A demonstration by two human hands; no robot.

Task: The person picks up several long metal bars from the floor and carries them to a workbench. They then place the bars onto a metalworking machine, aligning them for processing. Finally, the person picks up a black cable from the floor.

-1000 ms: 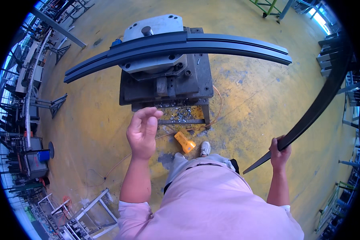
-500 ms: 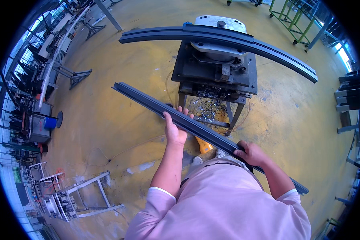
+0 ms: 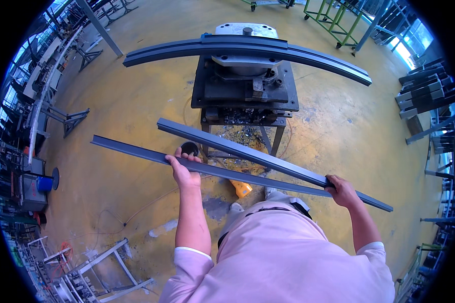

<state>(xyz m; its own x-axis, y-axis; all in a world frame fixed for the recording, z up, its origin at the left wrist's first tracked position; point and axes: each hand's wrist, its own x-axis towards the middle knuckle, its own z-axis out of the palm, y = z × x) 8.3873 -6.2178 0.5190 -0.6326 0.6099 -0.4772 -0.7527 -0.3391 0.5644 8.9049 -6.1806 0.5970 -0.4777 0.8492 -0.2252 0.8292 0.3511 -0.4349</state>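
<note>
Left hand (image 3: 183,170) grips one long dark-grey metal channel strip (image 3: 136,151) & right hand (image 3: 342,190) clenches a second like strip (image 3: 237,147), both held level w/ spread hands for balance (in front of the grey bending machine (image 3: 245,76)).

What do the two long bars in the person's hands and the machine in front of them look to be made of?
Bar in the left hand, the nearer bar: likely metal profile, matte dark grey coating, thin and straight with crisp edges. Bar in the right hand, the farther bar: same look, with a faint lengthwise sheen. Machine: seemingly heavy steel, dark and worn, with a bare pale-grey top plate.
</note>
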